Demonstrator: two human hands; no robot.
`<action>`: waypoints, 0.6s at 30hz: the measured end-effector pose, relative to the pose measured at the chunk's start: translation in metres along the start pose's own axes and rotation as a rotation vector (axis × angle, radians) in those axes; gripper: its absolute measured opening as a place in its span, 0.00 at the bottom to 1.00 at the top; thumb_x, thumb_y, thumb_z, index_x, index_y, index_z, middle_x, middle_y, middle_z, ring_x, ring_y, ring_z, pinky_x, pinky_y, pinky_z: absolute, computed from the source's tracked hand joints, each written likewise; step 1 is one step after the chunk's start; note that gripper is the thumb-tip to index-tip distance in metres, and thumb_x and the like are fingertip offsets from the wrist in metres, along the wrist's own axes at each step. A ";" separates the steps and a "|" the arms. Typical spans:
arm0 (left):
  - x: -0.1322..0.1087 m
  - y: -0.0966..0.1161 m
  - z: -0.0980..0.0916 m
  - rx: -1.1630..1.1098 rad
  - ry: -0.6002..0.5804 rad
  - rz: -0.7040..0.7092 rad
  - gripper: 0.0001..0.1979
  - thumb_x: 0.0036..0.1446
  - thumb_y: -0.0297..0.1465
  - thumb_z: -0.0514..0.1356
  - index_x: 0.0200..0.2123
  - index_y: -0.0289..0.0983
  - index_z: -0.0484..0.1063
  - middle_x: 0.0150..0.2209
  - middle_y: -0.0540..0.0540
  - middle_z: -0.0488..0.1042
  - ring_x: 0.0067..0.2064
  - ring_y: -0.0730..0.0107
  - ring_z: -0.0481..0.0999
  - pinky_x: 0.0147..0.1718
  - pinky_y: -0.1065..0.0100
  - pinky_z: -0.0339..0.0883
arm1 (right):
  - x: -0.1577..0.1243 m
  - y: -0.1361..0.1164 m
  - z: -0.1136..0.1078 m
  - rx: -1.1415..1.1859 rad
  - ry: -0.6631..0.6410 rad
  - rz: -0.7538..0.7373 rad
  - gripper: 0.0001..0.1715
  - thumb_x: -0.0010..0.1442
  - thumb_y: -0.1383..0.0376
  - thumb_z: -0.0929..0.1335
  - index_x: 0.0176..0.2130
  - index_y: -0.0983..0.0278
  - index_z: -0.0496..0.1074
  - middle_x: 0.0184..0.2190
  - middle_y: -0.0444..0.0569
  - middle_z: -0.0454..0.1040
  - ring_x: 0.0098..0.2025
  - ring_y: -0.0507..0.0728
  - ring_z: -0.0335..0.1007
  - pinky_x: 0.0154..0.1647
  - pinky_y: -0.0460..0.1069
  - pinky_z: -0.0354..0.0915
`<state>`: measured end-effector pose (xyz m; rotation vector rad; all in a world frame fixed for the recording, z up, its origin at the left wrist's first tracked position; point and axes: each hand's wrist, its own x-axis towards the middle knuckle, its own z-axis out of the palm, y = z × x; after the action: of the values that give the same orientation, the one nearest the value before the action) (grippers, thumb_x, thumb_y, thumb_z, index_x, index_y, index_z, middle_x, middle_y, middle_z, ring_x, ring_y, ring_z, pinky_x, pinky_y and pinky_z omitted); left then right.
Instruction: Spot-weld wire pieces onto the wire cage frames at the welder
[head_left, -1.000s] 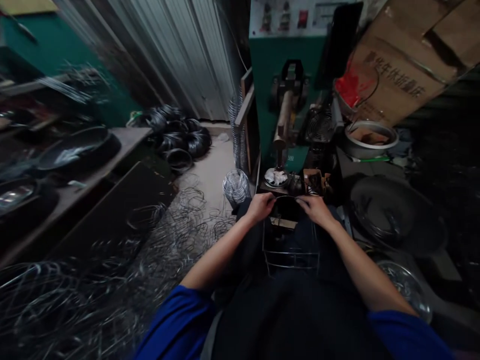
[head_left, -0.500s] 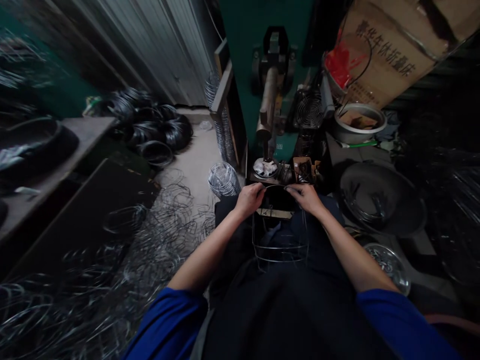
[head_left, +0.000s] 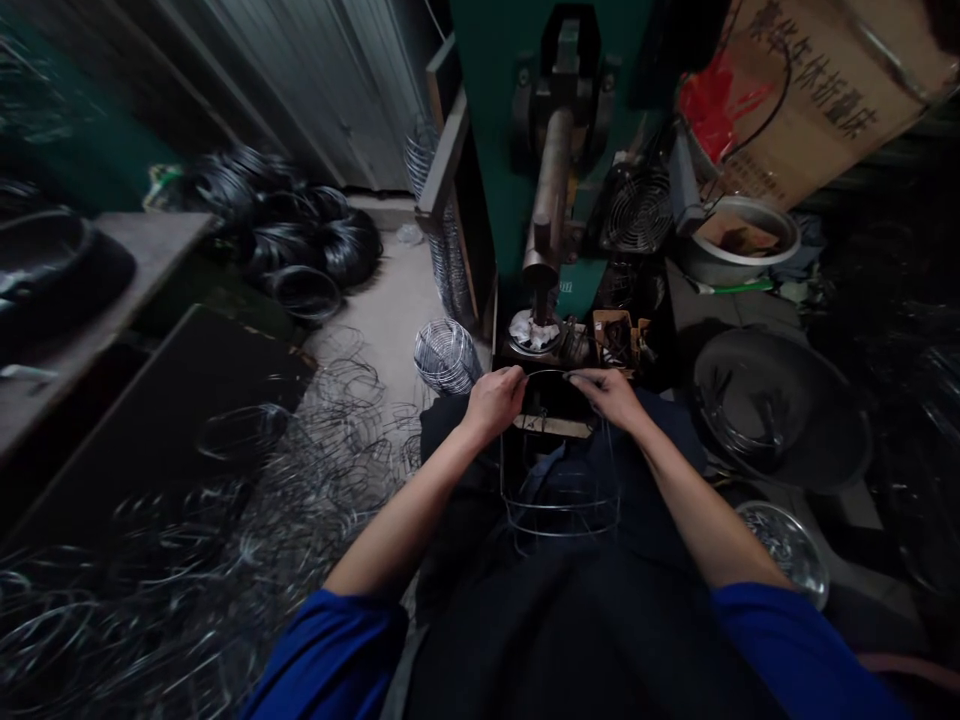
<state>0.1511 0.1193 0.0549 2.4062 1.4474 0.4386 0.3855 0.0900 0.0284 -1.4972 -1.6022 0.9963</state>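
Observation:
A wire basket frame (head_left: 561, 500) rests on my lap, its top ring held up toward a green welding machine (head_left: 551, 160). My left hand (head_left: 495, 400) pinches the ring on the left side. My right hand (head_left: 611, 395) pinches the same ring on the right. The ring's far edge sits just below the machine's vertical electrode rod (head_left: 546, 215) and its round base (head_left: 531, 330).
Loose wire rings (head_left: 315, 470) litter the floor at left, with black wire coils (head_left: 300, 235) farther back. A wire cylinder (head_left: 444, 355) stands by the machine. A dark pan (head_left: 780, 410), a metal bowl (head_left: 787, 545), a small fan (head_left: 637, 210) and a cardboard box (head_left: 817, 90) crowd the right.
The view has tilted down and closer to the machine. Both hands keep their grip on the wire ring, holding it in nearly the same place below the electrode.

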 end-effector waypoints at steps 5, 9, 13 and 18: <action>0.009 -0.001 -0.008 0.022 0.014 -0.021 0.11 0.67 0.32 0.51 0.33 0.38 0.70 0.33 0.42 0.76 0.34 0.62 0.75 0.33 0.66 0.60 | 0.015 -0.008 -0.004 -0.013 0.004 -0.048 0.21 0.61 0.52 0.67 0.43 0.63 0.81 0.41 0.49 0.82 0.43 0.62 0.77 0.45 0.52 0.70; 0.021 -0.002 -0.020 0.040 0.036 -0.041 0.10 0.66 0.32 0.51 0.35 0.38 0.71 0.34 0.42 0.77 0.35 0.61 0.75 0.34 0.66 0.60 | 0.030 -0.019 -0.011 -0.036 0.007 -0.089 0.21 0.61 0.52 0.67 0.43 0.62 0.82 0.41 0.47 0.82 0.44 0.63 0.77 0.48 0.53 0.69; 0.033 -0.001 -0.034 0.074 0.065 -0.038 0.10 0.66 0.32 0.52 0.35 0.38 0.71 0.35 0.43 0.77 0.36 0.61 0.76 0.34 0.66 0.60 | 0.043 -0.032 -0.017 -0.050 0.022 -0.119 0.21 0.62 0.52 0.67 0.42 0.63 0.82 0.41 0.46 0.82 0.44 0.64 0.77 0.48 0.54 0.69; 0.040 0.003 -0.046 0.118 0.098 -0.027 0.10 0.65 0.32 0.53 0.35 0.37 0.71 0.35 0.42 0.78 0.36 0.60 0.77 0.34 0.66 0.59 | 0.051 -0.042 -0.025 -0.057 0.016 -0.129 0.22 0.62 0.52 0.67 0.42 0.64 0.82 0.37 0.47 0.82 0.40 0.62 0.76 0.45 0.52 0.68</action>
<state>0.1529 0.1578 0.1028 2.4849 1.5865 0.4832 0.3855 0.1412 0.0764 -1.4168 -1.7054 0.8709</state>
